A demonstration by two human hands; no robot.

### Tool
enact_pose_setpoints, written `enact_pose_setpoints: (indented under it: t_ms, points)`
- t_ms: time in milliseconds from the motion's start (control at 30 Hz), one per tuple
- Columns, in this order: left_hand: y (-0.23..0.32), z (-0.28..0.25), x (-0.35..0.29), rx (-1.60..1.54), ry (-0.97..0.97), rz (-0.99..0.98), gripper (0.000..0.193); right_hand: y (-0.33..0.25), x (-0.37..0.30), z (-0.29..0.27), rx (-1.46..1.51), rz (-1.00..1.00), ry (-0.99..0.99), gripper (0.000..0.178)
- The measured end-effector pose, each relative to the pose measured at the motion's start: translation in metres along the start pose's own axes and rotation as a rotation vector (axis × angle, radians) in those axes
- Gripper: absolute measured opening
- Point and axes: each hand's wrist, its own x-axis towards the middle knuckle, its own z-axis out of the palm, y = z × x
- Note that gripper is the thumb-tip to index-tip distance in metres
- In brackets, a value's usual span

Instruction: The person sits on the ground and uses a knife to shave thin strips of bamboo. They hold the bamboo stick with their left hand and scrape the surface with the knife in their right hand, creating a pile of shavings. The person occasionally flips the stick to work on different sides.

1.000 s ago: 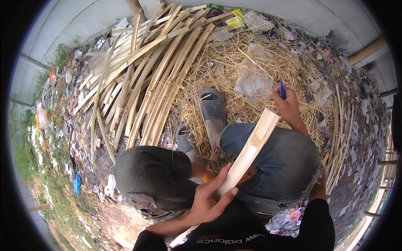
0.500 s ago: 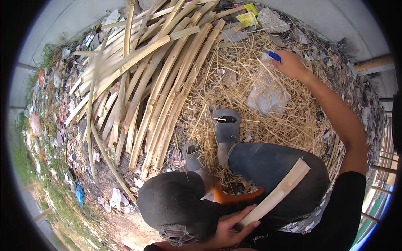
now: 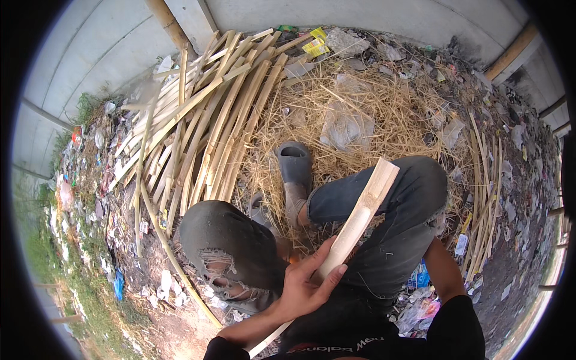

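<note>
Left hand: the left hand (image 3: pixel 307 289) is closed around a wide bamboo strip (image 3: pixel 359 215), thumb on one edge and fingers on the other.
Strip in the grip: slants up and away to the right of the left hand, its cut end over the right leg (image 3: pixel 405 204); the lower part runs back under the wrist.
Right hand: hidden behind the right leg, so I cannot tell whether it is spread or gripping; only the right forearm (image 3: pixel 445 276) shows, to the right of the left hand.
Bamboo pile: long split strips (image 3: pixel 237 135) lie heaped ahead and left of the left hand.
Loose stick: a thin stick (image 3: pixel 180 273) lies on the ground left of the left hand.
Shavings: a bed of straw-coloured shavings (image 3: pixel 399 114) spreads beyond the left hand, with a see-through plastic sheet (image 3: pixel 347 127) among them.
Slender strips: a narrow bundle (image 3: pixel 481 207) lies on the ground, farther right than the right forearm.
Footwear: a grey clog (image 3: pixel 294 165) is straight ahead of the left hand.
Farthest ahead: yellow packets (image 3: pixel 316 43), a pale stone (image 3: pixel 347 42) and a grey wall (image 3: pixel 360 15).
</note>
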Motion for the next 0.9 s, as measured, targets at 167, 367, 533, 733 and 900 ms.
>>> enact_pose_setpoints:
  t_ms: [167, 367, 533, 733, 900]
  points:
    - [0.031, 0.009, 0.004, 0.225, 0.064, 0.201, 0.058, 0.051, -0.055, 0.022, 0.345, 0.116, 0.265, 0.028]
    - [0.043, 0.029, -0.014, 0.377, 0.067, 0.247, 0.058, 0.048, -0.071, 0.031, 0.888, 0.070, 0.327, 0.022]
    - [0.019, 0.032, -0.034, 0.286, 0.178, 0.275, 0.060, -0.038, -0.083, -0.009, 1.226, 0.322, 0.306, 0.017]
    - [0.012, 0.021, -0.050, 0.209, 0.230, 0.072, 0.063, -0.081, -0.089, -0.002, 1.471, 0.227, 0.177, 0.020]
    - [-0.004, 0.029, -0.046, 0.211, 0.316, -0.003, 0.063, -0.116, -0.094, -0.008, 1.315, -0.054, -0.002, 0.019]
